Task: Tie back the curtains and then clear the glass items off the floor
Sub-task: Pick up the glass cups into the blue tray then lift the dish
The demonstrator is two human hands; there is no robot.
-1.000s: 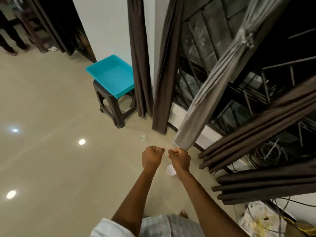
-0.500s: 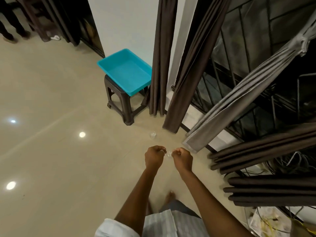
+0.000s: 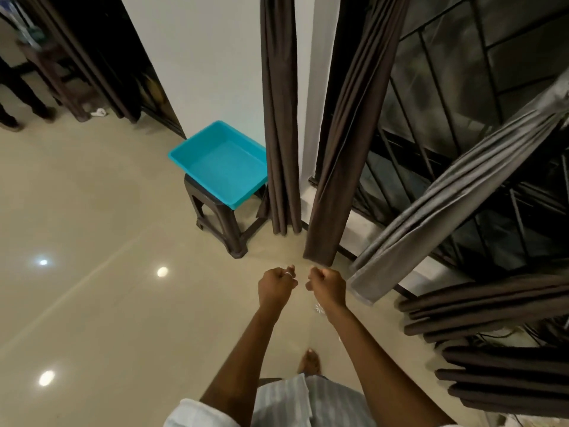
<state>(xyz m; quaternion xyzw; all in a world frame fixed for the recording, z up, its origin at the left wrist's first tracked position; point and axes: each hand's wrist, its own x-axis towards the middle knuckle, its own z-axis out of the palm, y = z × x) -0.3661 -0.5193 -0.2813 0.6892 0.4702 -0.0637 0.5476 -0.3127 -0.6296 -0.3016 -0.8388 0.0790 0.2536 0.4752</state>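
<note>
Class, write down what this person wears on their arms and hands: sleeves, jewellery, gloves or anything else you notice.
The left hand wears a silver ring on one finger. A white sleeve covers the left upper arm at the picture's bottom edge. Both forearms are bare, without watch or band. The right hand shows no ring. No gloves.

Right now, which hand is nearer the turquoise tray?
Left. The left hand is below and right of the turquoise tray on the stool; the right hand is farther right, beside the grey curtain.
</note>
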